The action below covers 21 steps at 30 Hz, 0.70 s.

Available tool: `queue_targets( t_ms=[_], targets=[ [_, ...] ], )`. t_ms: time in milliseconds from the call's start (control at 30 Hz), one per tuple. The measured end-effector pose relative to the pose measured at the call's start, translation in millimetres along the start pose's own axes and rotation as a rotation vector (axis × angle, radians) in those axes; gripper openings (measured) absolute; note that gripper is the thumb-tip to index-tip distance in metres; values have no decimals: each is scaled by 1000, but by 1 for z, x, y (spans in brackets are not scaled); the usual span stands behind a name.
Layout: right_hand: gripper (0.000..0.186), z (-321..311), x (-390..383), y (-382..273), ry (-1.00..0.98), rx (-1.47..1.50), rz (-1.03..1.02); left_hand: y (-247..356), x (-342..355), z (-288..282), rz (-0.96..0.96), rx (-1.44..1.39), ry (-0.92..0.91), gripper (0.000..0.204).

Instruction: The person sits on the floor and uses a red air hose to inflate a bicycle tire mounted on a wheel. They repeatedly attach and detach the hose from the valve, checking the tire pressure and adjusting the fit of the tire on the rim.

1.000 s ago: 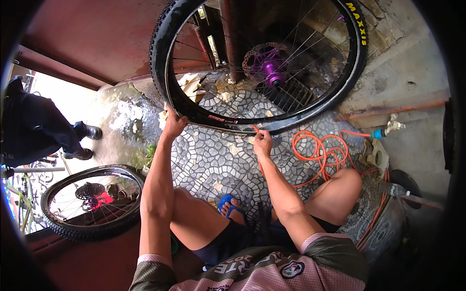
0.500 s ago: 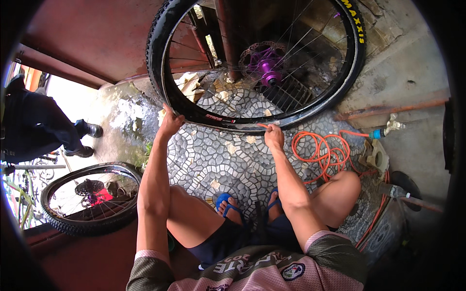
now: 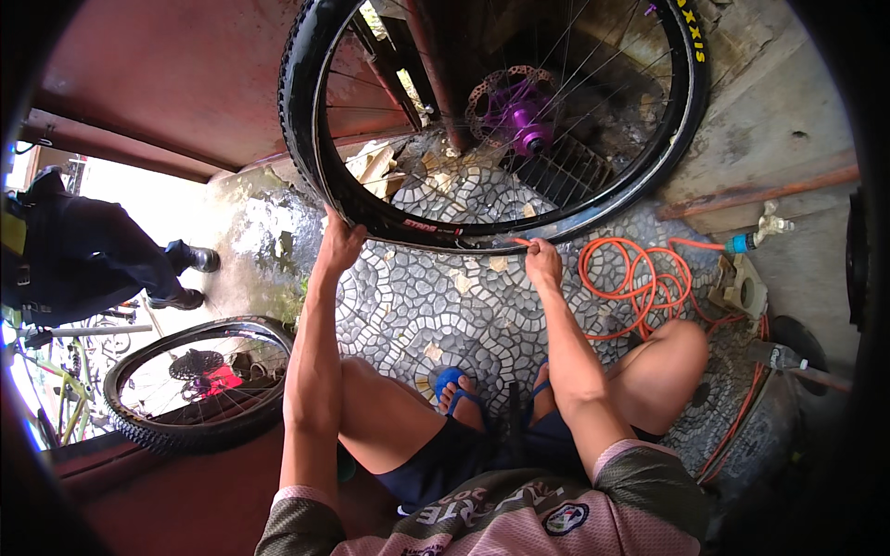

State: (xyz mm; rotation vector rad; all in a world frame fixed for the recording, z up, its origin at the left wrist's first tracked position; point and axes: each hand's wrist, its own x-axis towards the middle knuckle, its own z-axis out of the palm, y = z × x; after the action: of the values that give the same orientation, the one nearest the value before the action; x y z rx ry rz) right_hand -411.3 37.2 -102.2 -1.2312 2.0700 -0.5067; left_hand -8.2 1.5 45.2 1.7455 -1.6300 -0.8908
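Before me stands a bicycle wheel [image 3: 436, 228] with a black tyre [image 3: 298, 120], a purple hub [image 3: 527, 130] and a disc rotor. Along the wheel's near edge a gap shows between tyre and rim. My left hand [image 3: 341, 245] grips the tyre at the lower left, fingers wrapped over its edge. Pinched in my right hand [image 3: 543, 265] is a small orange tyre lever [image 3: 521, 241], its tip at the rim at the bottom of the wheel. Most of the lever is hidden by my fingers.
A coiled orange hose [image 3: 640, 287] lies right, joined by a teal connector [image 3: 740, 243] to a tap [image 3: 775, 222]. Left, another wheel [image 3: 176, 439] leans by a red metal panel [image 3: 222, 482]; a person in dark trousers [image 3: 102, 250] stands beyond. Behind my wheel is a drain grate [image 3: 565, 176].
The whole scene has shifted slightly rightward in view. Both hands keep their places on the wheel, and the orange lever stays at the rim. The person at the left appears a little farther into view.
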Motion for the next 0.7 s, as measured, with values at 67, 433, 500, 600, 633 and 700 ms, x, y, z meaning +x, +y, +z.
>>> queue_targets(
  t_ms=[67, 433, 500, 600, 633, 700],
  targets=[
    [29, 22, 4, 13, 58, 163, -23, 14, 6, 8, -48, -2, 17, 69],
    [27, 42, 13, 22, 74, 89, -90, 36, 6, 5, -73, -42, 302, 92],
    [25, 44, 20, 18, 95, 6, -117, 30, 8, 4, -141, -98, 261, 88],
    [21, 81, 11, -20, -45, 191, -116, 60, 22, 24, 1, -94, 205, 78],
    [20, 94, 0, -52, -64, 74, -138, 55, 16, 20, 14, -62, 230, 78],
    [17, 97, -15, -72, -170, 65, -67, 29, 3, 2, -109, -139, 210, 82]
  ],
)
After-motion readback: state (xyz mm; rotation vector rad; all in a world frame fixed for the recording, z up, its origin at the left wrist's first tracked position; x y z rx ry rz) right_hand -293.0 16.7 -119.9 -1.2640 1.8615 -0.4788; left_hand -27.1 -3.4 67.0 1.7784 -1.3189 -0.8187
